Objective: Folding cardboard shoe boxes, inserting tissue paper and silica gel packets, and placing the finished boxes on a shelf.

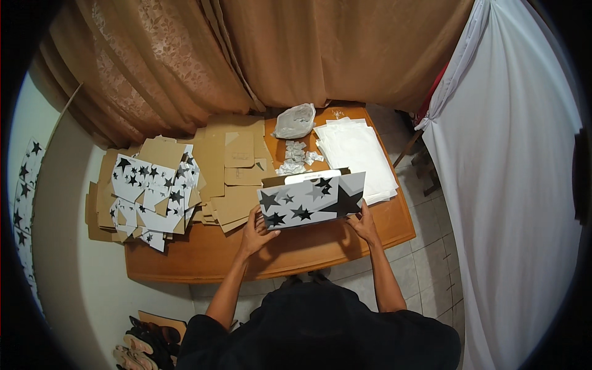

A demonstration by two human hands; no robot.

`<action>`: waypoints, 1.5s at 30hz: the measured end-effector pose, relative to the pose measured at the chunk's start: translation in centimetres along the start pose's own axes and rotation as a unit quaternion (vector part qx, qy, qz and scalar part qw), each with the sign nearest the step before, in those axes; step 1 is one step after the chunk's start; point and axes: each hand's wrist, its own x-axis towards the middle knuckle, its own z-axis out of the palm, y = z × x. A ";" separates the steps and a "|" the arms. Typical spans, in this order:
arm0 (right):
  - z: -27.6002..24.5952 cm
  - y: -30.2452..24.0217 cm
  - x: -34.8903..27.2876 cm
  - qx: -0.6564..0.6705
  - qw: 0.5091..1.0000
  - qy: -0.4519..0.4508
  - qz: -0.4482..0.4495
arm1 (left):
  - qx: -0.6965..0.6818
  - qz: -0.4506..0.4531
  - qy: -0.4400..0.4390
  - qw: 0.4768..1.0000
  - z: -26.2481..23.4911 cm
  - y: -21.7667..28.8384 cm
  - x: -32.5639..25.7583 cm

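Between my two hands is a cardboard box (302,206), its front light grey with black and grey stars. It is raised near the front part of the table. My left hand (253,234) grips its lower left corner, thumb along the bottom edge. My right hand (362,223) grips the lower right corner, with some fingers hidden behind the box. Along the box's top edge a white strip (312,176) with small print shows in front of brown cardboard. Behind the box lie several small crumpled clear packets (295,154).
On the wooden table (185,256), star-printed pieces (145,179) lie over cardboard at the left. Flat brown cardboard sheets (213,154) are stacked beside them. A plastic bag (295,121) stands at the back, and white sheets (357,157) lie at the right. Shoes (145,342) rest at lower left.
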 end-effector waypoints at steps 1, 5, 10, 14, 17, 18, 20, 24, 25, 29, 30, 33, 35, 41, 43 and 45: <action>0.0 0.9 -0.2 -0.001 1.000 0.000 0.001 | -0.005 -0.009 -0.017 1.000 0.1 -0.9 -0.1; 0.8 3.2 -1.3 -0.007 1.000 -0.021 -0.013 | 0.007 -0.073 -0.004 0.997 1.0 -2.9 -1.6; 2.6 4.0 -2.4 -0.022 1.000 -0.018 0.012 | 0.005 -0.037 -0.009 0.999 0.0 -8.5 -3.4; 2.9 5.9 -2.6 -0.087 0.996 -0.023 0.022 | -0.015 -0.060 -0.022 0.998 -0.1 -11.3 -4.5; 2.8 7.4 -2.9 -0.057 0.997 -0.007 0.047 | 0.146 -0.177 -0.035 0.973 0.6 -7.8 -4.8; 2.8 7.0 -2.9 -0.094 0.993 -0.014 0.063 | 0.146 -0.178 -0.036 0.973 0.0 -8.0 -4.7; 3.0 6.7 -3.0 -0.130 0.988 -0.023 0.077 | 0.226 -0.159 -0.091 0.957 -2.4 -9.1 -4.5; 1.1 10.1 -3.4 -0.263 0.949 0.025 0.175 | 0.276 -0.069 0.000 0.959 -5.4 -8.8 -1.0; 0.3 11.3 -3.7 -0.286 0.922 0.017 0.261 | 0.232 -0.069 0.042 0.969 -5.3 -6.9 0.7; 0.2 4.4 -2.3 -0.198 0.859 -0.234 0.409 | 0.171 0.008 0.015 0.985 -3.9 -0.6 4.3; 1.2 2.3 -2.8 -0.084 0.872 -0.215 0.433 | 0.169 0.009 0.013 0.985 -2.8 1.3 4.8; 3.5 1.3 -3.9 0.051 0.894 -0.162 0.414 | 0.337 -0.012 -0.162 0.927 0.8 5.6 5.5; 5.2 -2.4 -3.4 0.062 0.900 -0.141 0.408 | 0.356 -0.028 -0.163 0.920 1.0 5.8 5.2; 5.3 0.4 -3.8 0.225 0.931 -0.102 0.269 | 0.311 -0.007 -0.179 0.933 5.0 7.2 3.9; 5.6 -0.9 -3.6 0.222 0.947 -0.141 0.183 | 0.285 -0.014 -0.167 0.944 6.5 6.5 3.5; 5.4 -2.9 -3.7 0.155 0.957 -0.179 0.169 | 0.254 -0.025 -0.124 0.959 8.3 5.6 3.4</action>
